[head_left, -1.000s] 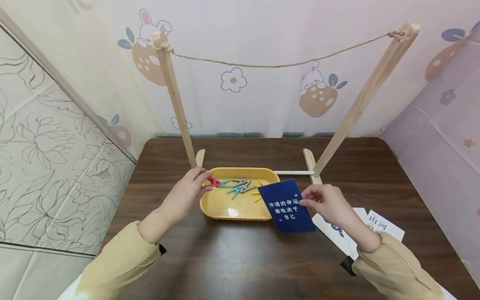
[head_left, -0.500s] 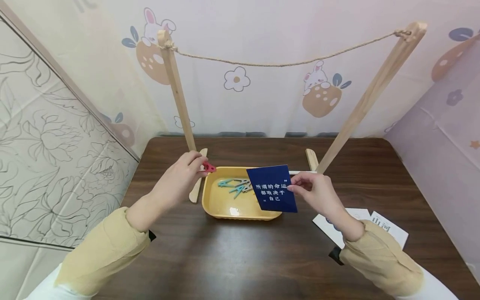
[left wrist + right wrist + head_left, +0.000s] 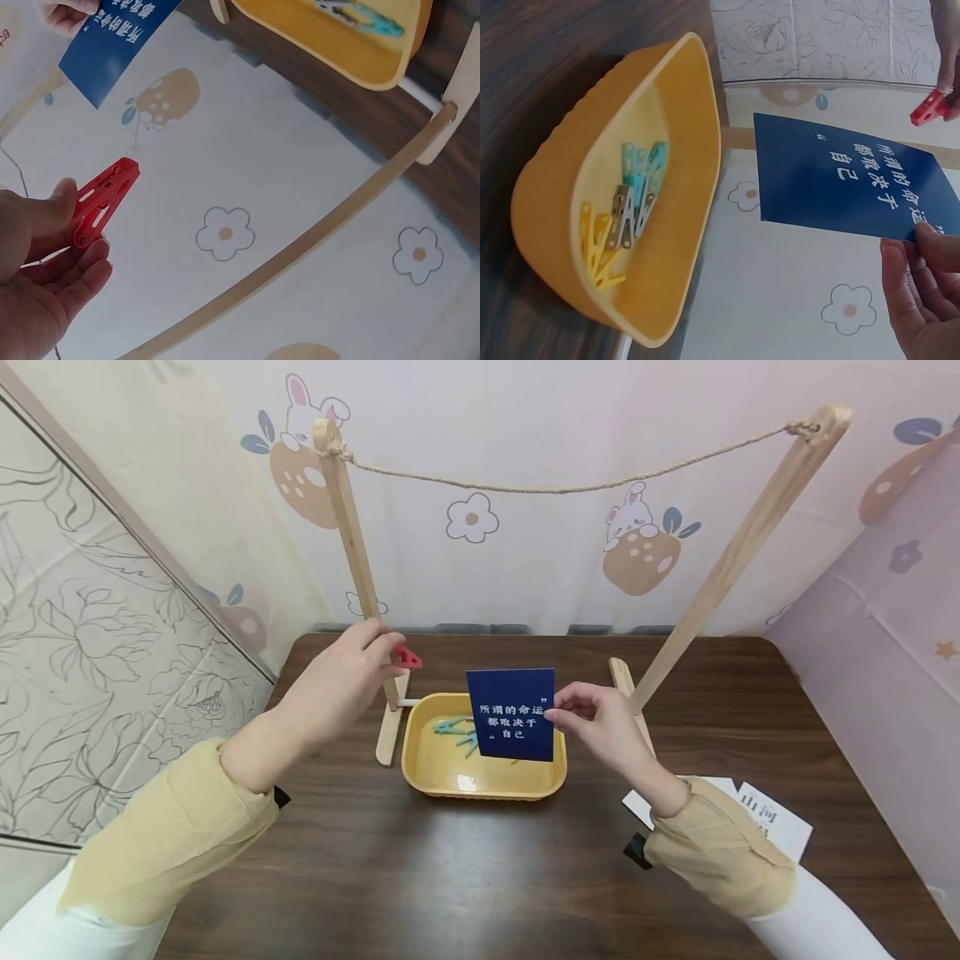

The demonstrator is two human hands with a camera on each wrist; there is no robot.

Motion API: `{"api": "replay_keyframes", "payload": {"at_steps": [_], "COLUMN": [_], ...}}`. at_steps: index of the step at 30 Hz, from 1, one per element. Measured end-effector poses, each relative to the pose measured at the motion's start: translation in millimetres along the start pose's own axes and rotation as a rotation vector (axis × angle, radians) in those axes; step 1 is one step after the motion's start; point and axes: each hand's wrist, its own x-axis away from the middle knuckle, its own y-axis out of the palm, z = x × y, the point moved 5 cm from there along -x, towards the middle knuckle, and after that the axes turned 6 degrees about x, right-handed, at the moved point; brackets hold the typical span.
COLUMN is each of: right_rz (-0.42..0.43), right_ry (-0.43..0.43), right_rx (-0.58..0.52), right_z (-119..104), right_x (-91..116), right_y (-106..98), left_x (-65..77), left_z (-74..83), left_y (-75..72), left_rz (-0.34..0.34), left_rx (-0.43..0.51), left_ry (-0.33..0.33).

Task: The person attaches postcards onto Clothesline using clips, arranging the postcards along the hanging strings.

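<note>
My left hand (image 3: 347, 667) pinches a red clothespin (image 3: 107, 201) between thumb and fingers, in front of the left wooden post. With thumb and fingertips my right hand (image 3: 600, 722) holds a dark blue card (image 3: 514, 714) by its right edge. White Chinese characters are printed on the card, which is raised upright above the yellow tray (image 3: 442, 783). In the tray lie teal clothespins (image 3: 643, 166), grey clothespins (image 3: 622, 217) and yellow clothespins (image 3: 596, 244); in the head view the card hides some of them. A twine rope (image 3: 555, 491) hangs between two posts above both hands.
The left post (image 3: 351, 535) and right post (image 3: 738, 552) stand on wooden feet at the table's back. White printed cards (image 3: 776, 818) lie at the right, partly behind my right sleeve. A patterned curtain (image 3: 540, 568) hangs behind the brown table (image 3: 450, 885).
My left hand has risen from the tray with the red clothespin, upward and slightly left. My right hand has carried the blue card left and up, over the tray.
</note>
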Motion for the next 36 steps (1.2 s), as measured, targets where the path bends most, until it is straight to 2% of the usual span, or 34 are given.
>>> {"api": "replay_keyframes", "payload": {"at_steps": [12, 21, 29, 36], "right_rz": [0.012, 0.048, 0.063, 0.066], "right_ry": [-0.02, -0.058, -0.073, -0.066], "right_rx": [0.024, 0.028, 0.036, -0.001], "right_z": [-14.9, -30.3, -44.3, -52.0], "right_x": [-17.6, -34.1, -46.0, -56.1], "right_y": [7.0, 9.0, 13.5, 16.6], "left_x": [-19.0, -30.6, -39.5, -50.0], "left_z": [-4.5, -8.7, -10.0, -8.1], "left_y": [-26.5, -44.9, -56.1, -67.2], "left_rz": [0.013, 0.012, -0.018, -0.011], "left_rx": [0.008, 0.024, 0.049, 0.031], "left_ry": [0.024, -0.021, -0.067, -0.057]}}
